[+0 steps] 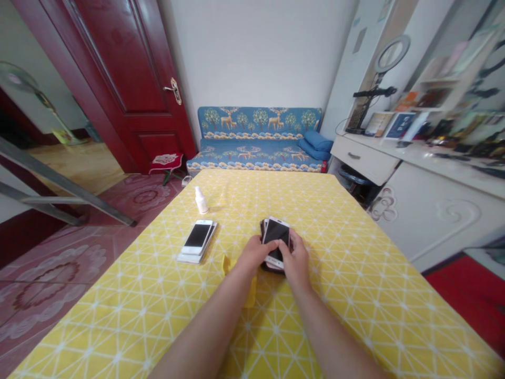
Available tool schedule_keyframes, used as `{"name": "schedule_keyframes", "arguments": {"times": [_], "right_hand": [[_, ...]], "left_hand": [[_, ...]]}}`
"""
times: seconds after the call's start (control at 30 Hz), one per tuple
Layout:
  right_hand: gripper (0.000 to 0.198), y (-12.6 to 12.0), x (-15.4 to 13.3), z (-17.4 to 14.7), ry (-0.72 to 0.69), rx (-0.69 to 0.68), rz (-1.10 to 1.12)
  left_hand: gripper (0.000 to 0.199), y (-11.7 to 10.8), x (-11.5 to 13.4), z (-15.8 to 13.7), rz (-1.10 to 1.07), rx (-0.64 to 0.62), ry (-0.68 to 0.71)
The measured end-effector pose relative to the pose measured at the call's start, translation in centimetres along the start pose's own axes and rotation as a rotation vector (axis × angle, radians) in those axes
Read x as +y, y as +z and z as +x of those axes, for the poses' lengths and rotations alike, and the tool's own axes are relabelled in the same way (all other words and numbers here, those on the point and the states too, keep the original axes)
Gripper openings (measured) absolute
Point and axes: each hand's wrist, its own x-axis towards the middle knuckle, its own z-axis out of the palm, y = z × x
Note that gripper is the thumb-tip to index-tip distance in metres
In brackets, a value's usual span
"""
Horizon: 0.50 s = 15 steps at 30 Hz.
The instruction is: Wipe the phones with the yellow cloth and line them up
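Both my hands grip a white smartphone with a dark screen [276, 235], one at each side edge. My left hand [254, 252] has its thumb over the phone's face, and the thumb of my right hand [296, 258] meets it near the middle of the screen. Beneath this phone lie darker items, maybe other phones or cases, mostly covered by it. A yellow object [250, 298] sits partly hidden under my left wrist. Off to the left, a white phone [198, 236] rests on top of another phone [188, 258].
A small white spray bottle [201, 201] stands behind the left phones. The table [335, 316] wears a yellow patterned cloth. Beyond it are a blue patterned sofa [252, 152], a red stool [166, 161] and a white cabinet [445, 210] on the right.
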Motion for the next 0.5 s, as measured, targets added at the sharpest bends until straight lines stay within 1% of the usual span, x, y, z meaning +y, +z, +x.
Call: {"name": "schedule_keyframes", "arguments": {"times": [0.07,0.13,0.23,0.3,0.37,0.43,0.5], "right_hand": [[0.055,0.0,-0.2,0.0,-0.014,-0.030,0.044],[0.051,0.1,-0.4,0.0,-0.016,-0.057,0.103],[0.050,0.0,-0.7,0.0,-0.002,-0.072,0.115],[0.051,-0.2,-0.8,-0.1,0.008,-0.071,0.105],[0.052,-0.3,-0.8,-0.2,0.026,-0.077,0.120],[0.052,-0.3,-0.8,-0.2,0.047,-0.095,0.139],[0.052,-0.1,-0.7,-0.2,0.052,-0.111,0.141]], "left_hand": [[0.030,0.3,-0.4,-0.4,-0.041,-0.002,0.005],[0.029,0.0,-0.3,-0.9,-0.083,0.001,0.016],[0.035,-1.8,1.2,-2.3,-0.153,0.032,0.093],[0.039,-4.0,3.1,-3.3,-0.167,0.079,0.164],[0.039,-6.9,5.3,-4.3,-0.142,0.119,0.207],[0.034,-10.6,7.3,-4.9,-0.090,0.193,0.224],[0.028,-14.6,8.6,-5.0,-0.013,0.319,0.252]]}}
